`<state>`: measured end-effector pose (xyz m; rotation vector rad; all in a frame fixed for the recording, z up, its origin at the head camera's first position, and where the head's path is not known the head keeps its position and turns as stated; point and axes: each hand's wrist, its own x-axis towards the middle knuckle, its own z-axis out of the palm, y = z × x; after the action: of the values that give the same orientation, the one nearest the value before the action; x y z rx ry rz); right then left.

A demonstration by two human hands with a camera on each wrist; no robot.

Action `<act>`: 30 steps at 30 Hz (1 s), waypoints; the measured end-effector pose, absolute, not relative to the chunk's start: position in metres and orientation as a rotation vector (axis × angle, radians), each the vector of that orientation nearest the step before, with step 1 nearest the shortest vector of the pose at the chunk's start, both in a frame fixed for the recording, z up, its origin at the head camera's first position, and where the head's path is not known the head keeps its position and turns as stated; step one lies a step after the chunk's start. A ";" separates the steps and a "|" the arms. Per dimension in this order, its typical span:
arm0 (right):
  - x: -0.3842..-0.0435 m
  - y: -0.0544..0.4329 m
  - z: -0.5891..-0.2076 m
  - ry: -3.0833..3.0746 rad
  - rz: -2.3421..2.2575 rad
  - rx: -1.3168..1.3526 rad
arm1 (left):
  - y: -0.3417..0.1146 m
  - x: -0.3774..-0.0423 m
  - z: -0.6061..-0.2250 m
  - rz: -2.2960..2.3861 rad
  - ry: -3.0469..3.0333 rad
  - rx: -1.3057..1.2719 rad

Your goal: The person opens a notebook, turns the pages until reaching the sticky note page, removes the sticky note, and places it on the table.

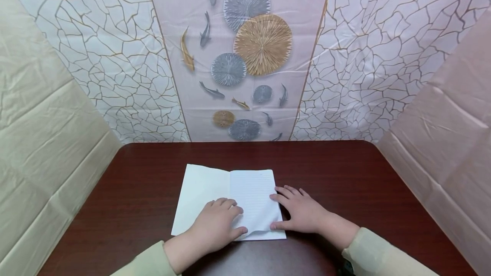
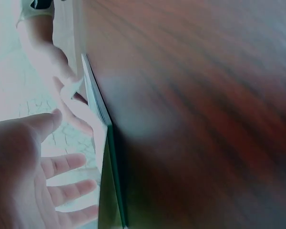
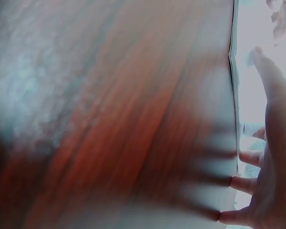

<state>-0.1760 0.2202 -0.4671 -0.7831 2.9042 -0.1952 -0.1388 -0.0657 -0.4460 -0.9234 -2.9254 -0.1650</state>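
Note:
An open notebook (image 1: pixel 253 186) lies on the table, with a blank left side (image 1: pixel 203 186) and a lined sheet on the right. The sheet's lower right corner bulges up in a curl. My left hand (image 1: pixel 216 222) is over the lower middle of the notebook, fingers loosely bent and thumb pointing right along the bottom edge; its palm and spread fingers show in the left wrist view. At the right edge is my right hand (image 1: pixel 301 210), fingers spread. Its thumb touches the curled corner, and other fingertips (image 3: pixel 225 217) reach down to the table in the right wrist view.
The dark reddish-brown table (image 1: pixel 153 156) has rounded far corners. A patterned cloth backdrop (image 1: pixel 245 54) hangs behind it, and pale cloth panels (image 1: pixel 50 161) flank both sides. The notebook's green cover (image 2: pixel 112 176) shows from the side in the left wrist view.

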 end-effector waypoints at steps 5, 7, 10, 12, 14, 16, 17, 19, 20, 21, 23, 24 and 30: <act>-0.176 0.218 -0.465 2.921 -0.206 -0.783 | -0.055 -0.137 -0.444 -0.104 -2.863 -1.015; -0.176 0.218 -0.465 2.926 -0.215 -0.789 | -0.051 -0.137 -0.444 -0.093 -2.843 -1.042; -0.175 0.217 -0.465 2.929 -0.223 -0.789 | -0.048 -0.136 -0.443 -0.085 -2.824 -1.072; -0.175 0.217 -0.464 2.927 -0.230 -0.788 | -0.046 -0.136 -0.443 -0.081 -2.813 -1.084; -0.175 0.216 -0.464 2.925 -0.236 -0.786 | -0.045 -0.136 -0.443 -0.079 -2.808 -1.093; -0.175 0.216 -0.464 2.924 -0.241 -0.782 | -0.044 -0.137 -0.443 -0.081 -2.806 -1.098; -0.175 0.216 -0.464 2.922 -0.244 -0.781 | -0.044 -0.137 -0.443 -0.081 -2.806 -1.102; -0.175 0.216 -0.463 2.920 -0.246 -0.777 | -0.043 -0.137 -0.443 -0.077 -2.806 -1.104; -0.174 0.216 -0.463 2.919 -0.247 -0.776 | -0.043 -0.137 -0.442 -0.073 -2.806 -1.104; -0.174 0.216 -0.463 2.918 -0.250 -0.775 | -0.043 -0.137 -0.443 -0.069 -2.806 -1.104; -0.175 0.217 -0.463 2.918 -0.254 -0.777 | -0.042 -0.138 -0.443 -0.059 -2.804 -1.100; -0.175 0.217 -0.463 2.919 -0.258 -0.779 | -0.042 -0.138 -0.443 -0.056 -2.803 -1.099; -0.175 0.221 -0.467 2.928 -0.261 -0.801 | -0.040 -0.138 -0.444 -0.048 -2.781 -1.108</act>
<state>-0.1751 0.2208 -0.4667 -0.8010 2.9278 -0.2609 -0.1383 -0.0397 -0.4441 -1.1081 -2.7812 -0.0483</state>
